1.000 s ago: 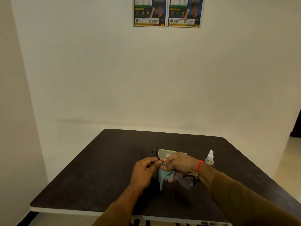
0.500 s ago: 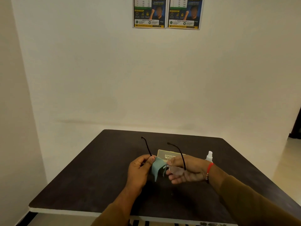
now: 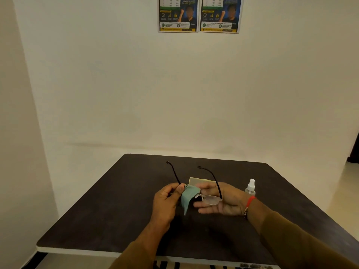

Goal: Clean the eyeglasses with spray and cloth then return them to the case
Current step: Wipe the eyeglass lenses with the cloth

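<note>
I hold the eyeglasses above the middle of the dark table, with the black temple arms open and pointing up and away. My left hand pinches the frame at its left hinge. A teal cloth is draped over the left lens and hangs down. My right hand lies palm up under the clear right lens, thumb and fingertips on the cloth. The beige case lies on the table just behind my hands, partly hidden. A small clear spray bottle stands to the right of my right wrist.
The table's near edge is white and its far edge sits close to a plain wall. Two posters hang high on that wall. A dark doorway shows at the far right.
The glasses were turned over from temples folded down under my right hand to temples pointing up. My right hand rolled from palm down to palm up. The cloth now covers the left lens.
</note>
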